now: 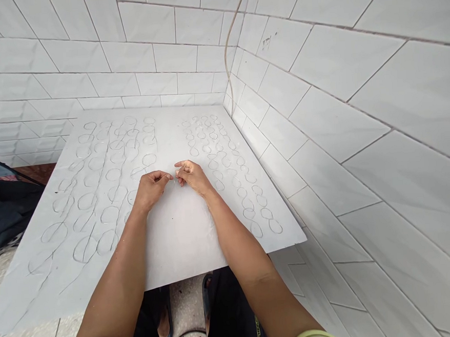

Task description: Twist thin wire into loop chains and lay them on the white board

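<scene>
Pale, veined tiles (155, 55) line the corner, a thin cable (227, 47) runs down it, and a dark cloth bag (8, 209) lies left of the smooth white board (177, 233). Wiry large rings (113, 174) and small rings (226, 160) fill its sides; the left forearm hides some. Between, above the board, the left hand (154, 187) pinches a fine strand (174, 181); the right hand (192, 175) curls beside it, its grip unclear.

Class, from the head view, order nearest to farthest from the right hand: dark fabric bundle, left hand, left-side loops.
1. Left hand: immediately left.
2. Left-side loops: farther left, on the board.
3. Dark fabric bundle: past the board's left edge.
</scene>
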`<state>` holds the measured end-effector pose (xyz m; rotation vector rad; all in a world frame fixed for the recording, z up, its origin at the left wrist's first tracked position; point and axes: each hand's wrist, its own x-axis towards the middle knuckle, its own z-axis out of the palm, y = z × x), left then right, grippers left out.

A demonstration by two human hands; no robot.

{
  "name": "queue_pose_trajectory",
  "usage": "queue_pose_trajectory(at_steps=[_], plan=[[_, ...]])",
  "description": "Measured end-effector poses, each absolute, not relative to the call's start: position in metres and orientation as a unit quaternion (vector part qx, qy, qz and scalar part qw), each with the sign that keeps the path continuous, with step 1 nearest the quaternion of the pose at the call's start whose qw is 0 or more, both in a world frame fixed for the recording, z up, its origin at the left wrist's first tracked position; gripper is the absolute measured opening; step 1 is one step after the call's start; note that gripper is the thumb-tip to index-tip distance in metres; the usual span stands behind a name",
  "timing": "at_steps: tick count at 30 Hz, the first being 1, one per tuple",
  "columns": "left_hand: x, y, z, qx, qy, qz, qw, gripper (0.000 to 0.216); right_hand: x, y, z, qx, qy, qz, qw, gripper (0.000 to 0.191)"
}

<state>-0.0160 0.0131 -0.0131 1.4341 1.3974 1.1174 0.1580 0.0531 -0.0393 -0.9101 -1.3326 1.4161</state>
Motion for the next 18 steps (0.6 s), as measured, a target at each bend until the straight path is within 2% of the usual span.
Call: queue_pose_trajectory(at_steps=[5, 12, 18], plan=[[-0.013, 0.012, -0.011, 0.583, 0.575, 0.433, 0.377, 0.021, 0.153, 0.054, -0.04, -0.454, -0.529, 0.541, 0.47, 0.028], [-0.012, 0.007, -0.003, 0.603, 0.577, 0.393, 0.387, 0.024, 0.153, 0.054, -0.042, -0.52, -0.543, 0.461, 0.472, 0.038], [-0.013, 0.006, -0.001, 0.591, 0.577, 0.387, 0.41, 0.027, 0.156, 0.051, -0.034, -0.516, -0.518, 0.487, 0.478, 0.032]])
